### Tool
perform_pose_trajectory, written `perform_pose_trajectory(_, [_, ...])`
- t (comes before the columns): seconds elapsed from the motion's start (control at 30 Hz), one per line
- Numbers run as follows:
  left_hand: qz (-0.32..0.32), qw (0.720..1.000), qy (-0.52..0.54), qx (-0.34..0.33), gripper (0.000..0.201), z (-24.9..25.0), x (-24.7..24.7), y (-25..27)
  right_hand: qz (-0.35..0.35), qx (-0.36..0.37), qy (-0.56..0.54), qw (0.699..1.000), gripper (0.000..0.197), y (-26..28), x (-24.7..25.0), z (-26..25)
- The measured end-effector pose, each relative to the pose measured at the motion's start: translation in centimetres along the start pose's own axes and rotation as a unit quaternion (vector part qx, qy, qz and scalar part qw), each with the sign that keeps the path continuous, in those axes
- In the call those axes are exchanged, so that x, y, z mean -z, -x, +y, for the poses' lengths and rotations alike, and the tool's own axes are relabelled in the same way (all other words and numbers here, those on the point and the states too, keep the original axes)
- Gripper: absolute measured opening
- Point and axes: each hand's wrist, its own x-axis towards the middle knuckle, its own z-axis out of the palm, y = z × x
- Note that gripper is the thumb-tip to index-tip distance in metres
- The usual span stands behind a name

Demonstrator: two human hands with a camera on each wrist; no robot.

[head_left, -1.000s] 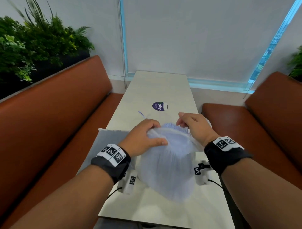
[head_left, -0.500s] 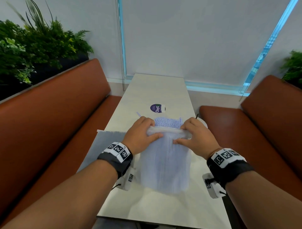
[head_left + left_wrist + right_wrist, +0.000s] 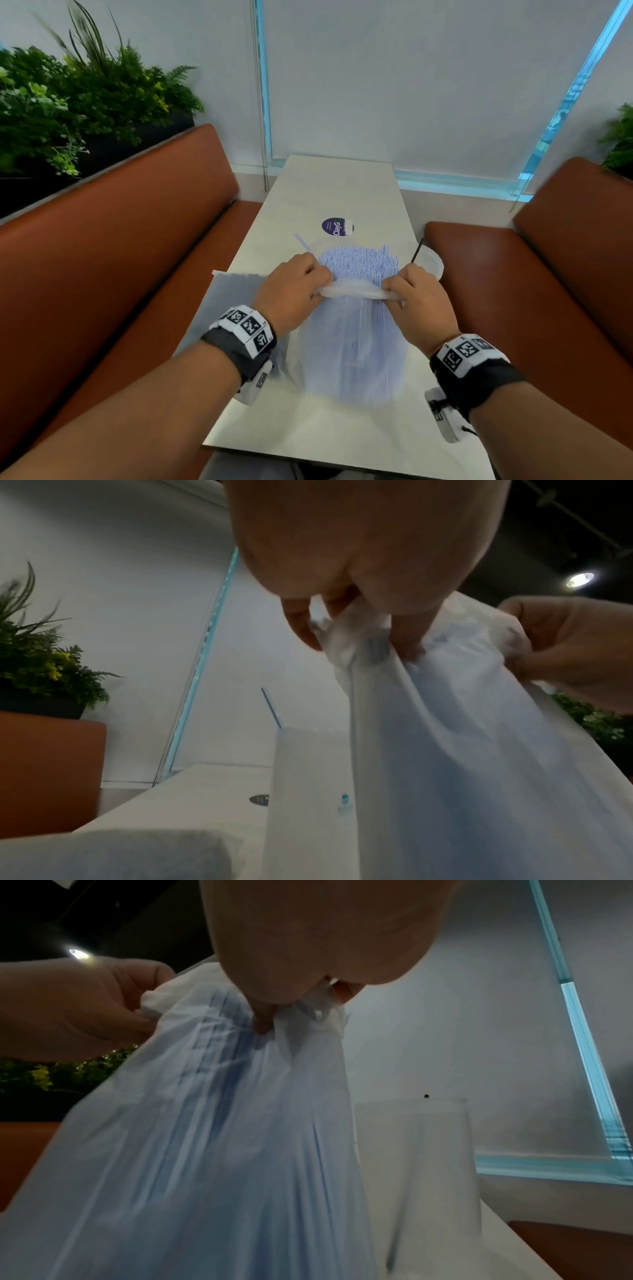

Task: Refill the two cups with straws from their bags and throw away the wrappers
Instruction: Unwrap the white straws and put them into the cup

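A clear plastic bag [image 3: 352,353] packed with blue-striped straws [image 3: 359,263] stands upright mid-table. My left hand [image 3: 322,287] and right hand [image 3: 390,291] each pinch its bunched rim, one at either side, and the straw tops stick out above it. In the wrist views the bag [image 3: 445,750] [image 3: 222,1150] hangs from the pinching fingers [image 3: 404,642] [image 3: 263,1020]. Behind it stand two clear cups: the left cup [image 3: 308,791] holds one blue straw [image 3: 303,243], the right cup [image 3: 433,265] [image 3: 418,1164] one black straw [image 3: 417,251]. A second straw bag [image 3: 233,291] lies flat at the left.
A round purple sticker [image 3: 337,226] lies on the table [image 3: 329,192] beyond the cups. Brown benches flank it on the left [image 3: 120,257] and right [image 3: 548,274], with plants [image 3: 68,102] behind. A blind-covered window closes the far end.
My right hand has come from the bag's far top edge to its right rim. Both hands have pushed the rim down, and more of the straws now shows above it.
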Motion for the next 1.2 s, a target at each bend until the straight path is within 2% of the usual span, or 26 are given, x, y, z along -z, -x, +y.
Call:
perform_pose_trajectory(0.07, [0.054,0.997,-0.044,-0.016,0.023,0.5,-0.7,0.5,0.002,-0.002,-0.018,1.0,0.022,0.7,0.0,-0.4])
perform_pose_trajectory(0.13, [0.087,0.995,-0.047,-0.01,0.032,0.9,-1.3,1.0,0.001,-0.02,-0.025,0.999,0.039,1.2,0.0,-0.9])
perform_pose_trajectory(0.2, [0.086,0.996,-0.029,0.002,0.043,1.3,-1.7,1.8,0.028,-0.035,-0.01,0.999,0.046,1.6,-0.2,-1.1])
perform_pose_trajectory(0.33, [0.076,0.997,0.014,0.028,0.034,2.1,-2.1,3.3,0.068,-0.041,0.014,0.997,0.035,2.3,-0.7,-1.6])
perform_pose_trajectory(0.5, [0.042,0.998,0.012,0.051,0.024,2.8,-3.4,4.2,0.062,-0.077,0.008,0.995,0.032,3.9,-1.6,-2.3])
perform_pose_trajectory(0.7, [-0.047,0.997,0.016,0.059,0.021,2.6,-4.5,6.7,0.005,-0.127,-0.036,0.991,0.034,7.6,-2.6,-1.6])
perform_pose_trajectory(0.83, [-0.088,0.992,0.07,0.059,0.031,2.1,-4.3,7.7,-0.014,-0.143,-0.044,0.989,0.033,9.3,-3.0,-1.6])
perform_pose_trajectory(0.97, [-0.153,0.981,0.093,0.077,0.03,2.0,-4.4,8.3,-0.036,-0.193,-0.023,0.98,0.029,10.6,-2.6,-2.8])
perform_pose_trajectory(1.03, [-0.174,0.977,0.093,0.083,0.027,1.8,-4.5,8.3,-0.061,-0.246,0.001,0.967,0.031,10.9,-2.3,-3.7])
perform_pose_trajectory(1.07, [-0.187,0.975,0.091,0.084,0.025,1.9,-4.5,8.2,-0.091,-0.296,-0.017,0.951,0.033,10.9,-2.1,-4.1])
perform_pose_trajectory(1.13, [-0.216,0.969,0.083,0.089,0.025,2.1,-4.6,7.9,-0.144,-0.401,-0.113,0.898,0.041,10.7,-2.1,-5.2])
perform_pose_trajectory(1.2, [-0.232,0.965,0.077,0.092,0.025,2.7,-4.5,7.6,-0.147,-0.459,-0.173,0.859,0.052,10.0,-2.5,-5.9])
